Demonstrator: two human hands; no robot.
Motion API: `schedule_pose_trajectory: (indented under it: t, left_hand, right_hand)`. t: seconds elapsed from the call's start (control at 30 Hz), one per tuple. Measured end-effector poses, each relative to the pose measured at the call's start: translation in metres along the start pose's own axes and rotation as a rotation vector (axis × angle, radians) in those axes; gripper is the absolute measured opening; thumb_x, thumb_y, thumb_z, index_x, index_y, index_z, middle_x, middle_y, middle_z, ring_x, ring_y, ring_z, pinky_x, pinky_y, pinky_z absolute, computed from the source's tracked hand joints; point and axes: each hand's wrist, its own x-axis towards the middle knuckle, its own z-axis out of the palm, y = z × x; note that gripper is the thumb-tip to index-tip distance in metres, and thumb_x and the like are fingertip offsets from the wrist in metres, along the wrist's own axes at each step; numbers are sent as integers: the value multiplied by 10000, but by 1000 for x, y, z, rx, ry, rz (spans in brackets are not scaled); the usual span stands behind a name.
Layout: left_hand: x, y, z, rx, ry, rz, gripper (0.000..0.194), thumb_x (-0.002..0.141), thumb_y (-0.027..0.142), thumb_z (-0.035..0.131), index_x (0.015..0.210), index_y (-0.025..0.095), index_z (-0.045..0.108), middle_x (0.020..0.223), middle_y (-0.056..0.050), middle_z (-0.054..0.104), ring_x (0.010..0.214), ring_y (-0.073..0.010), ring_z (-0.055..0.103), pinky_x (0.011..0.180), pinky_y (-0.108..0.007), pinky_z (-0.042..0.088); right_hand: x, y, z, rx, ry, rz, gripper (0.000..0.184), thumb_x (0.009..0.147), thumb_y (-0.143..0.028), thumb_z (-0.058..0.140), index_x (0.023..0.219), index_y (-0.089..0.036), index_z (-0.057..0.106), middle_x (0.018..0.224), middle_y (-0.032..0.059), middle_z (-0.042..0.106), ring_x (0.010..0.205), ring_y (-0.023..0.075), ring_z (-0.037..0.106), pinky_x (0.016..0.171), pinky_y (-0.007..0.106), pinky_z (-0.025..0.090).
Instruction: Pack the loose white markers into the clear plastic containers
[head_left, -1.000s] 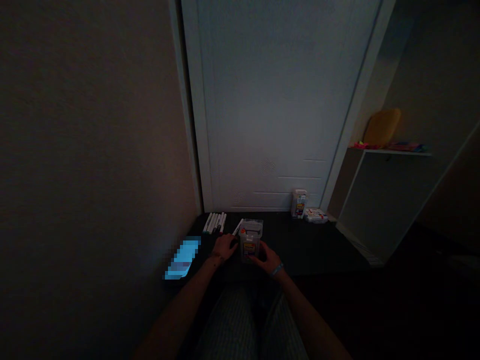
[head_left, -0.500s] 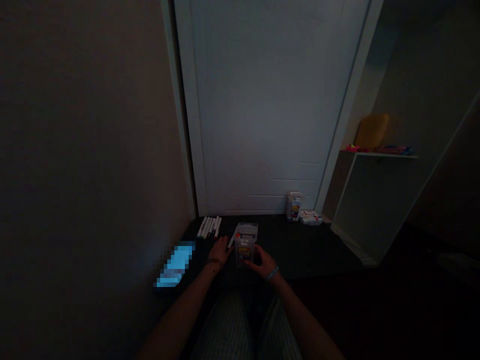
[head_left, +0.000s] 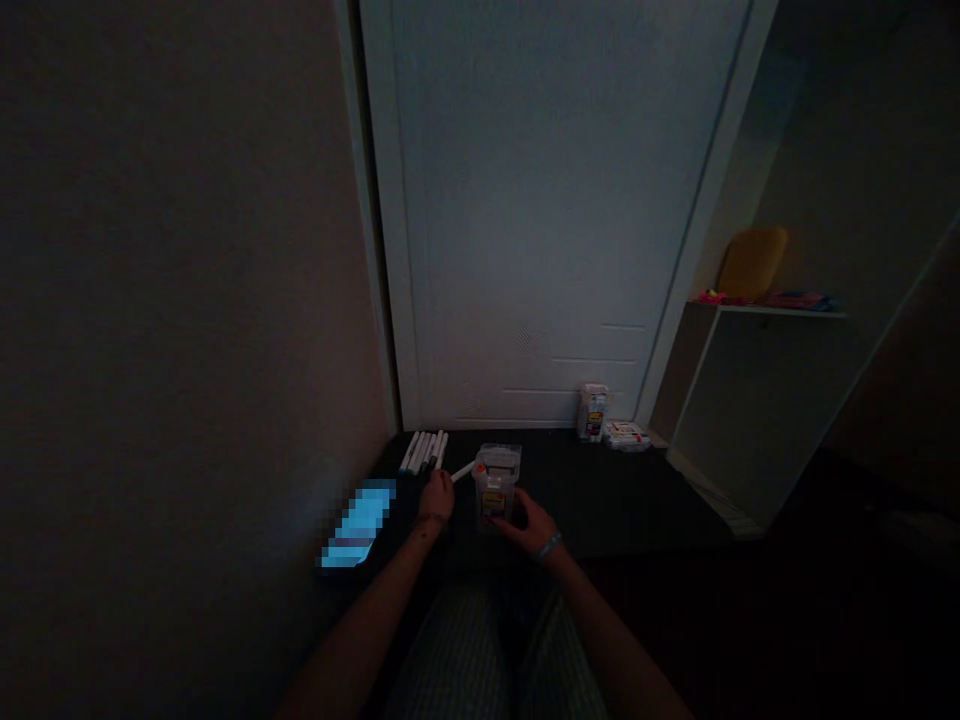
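A clear plastic marker case [head_left: 495,508] with a yellow-and-dark label stands upright on the dark tabletop, its lid tipped back open. My right hand [head_left: 532,524] grips its right side, thumb across the front. Something orange-red [head_left: 481,468] shows at the case's upper left rim. Left of the case, my left hand [head_left: 436,497] is closed on a white marker [head_left: 463,472], which points up and right toward the rim. Just beyond that hand, several white markers [head_left: 424,452] lie side by side; dim light hides most of their cap colours.
A bright pixelated phone-like screen [head_left: 360,525] lies at the table's left edge. A filled marker case [head_left: 593,412] stands at the back right beside a flat white pack [head_left: 626,435]. A white door panel [head_left: 525,200] rises behind; a low cabinet [head_left: 757,400] stands at right.
My left hand has closed round the loose white marker, which has swung to a flatter slant. My right hand keeps its hold on the case. The view has shifted slightly.
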Motion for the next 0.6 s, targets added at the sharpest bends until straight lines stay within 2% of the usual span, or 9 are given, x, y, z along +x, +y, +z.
schedule_pose_trajectory:
  t: [0.13, 0.23, 0.33, 0.43, 0.6]
  left_hand:
    - [5, 4, -19, -47, 165, -23, 302, 952, 290, 289, 921, 170, 565, 834, -107, 674, 779, -233, 657, 674, -307, 449]
    - [7, 13, -42, -141, 293, 37, 320, 955, 349, 295, 933, 177, 564, 859, -72, 662, 791, -206, 633, 706, -290, 457]
    - [7, 34, -69, -330, 464, 133, 313, 949, 398, 344, 921, 182, 569, 813, -37, 645, 757, -180, 607, 689, -261, 450]
    - [1, 65, -93, -387, 510, 246, 298, 959, 393, 356, 953, 184, 567, 784, -14, 614, 726, -159, 578, 674, -244, 434]
    - [-15, 110, -115, -257, 441, 477, 285, 985, 348, 324, 923, 195, 557, 786, -12, 577, 736, -165, 554, 696, -263, 425]
  right_hand:
    - [1, 4, 2, -7, 0, 9, 582, 725, -438, 723, 1251, -297, 519, 1122, 35, 669, 1036, 236, 632, 865, 363, 513]
    - [3, 10, 5, 1, -7, 11, 590, 726, -437, 721, 1259, -297, 509, 1136, 33, 664, 1035, 228, 632, 873, 365, 508]
    - [3, 12, 6, 12, -11, 15, 614, 727, -441, 721, 1277, -289, 494, 1141, 36, 661, 1030, 225, 635, 878, 369, 506]
    - [2, 7, 4, 16, -1, 19, 599, 726, -437, 724, 1266, -293, 507, 1131, 39, 666, 1028, 230, 636, 877, 370, 508]
    - [-2, -3, -1, 32, -8, 7, 564, 729, -438, 720, 1240, -290, 532, 1118, 35, 671, 1026, 233, 635, 877, 372, 509]
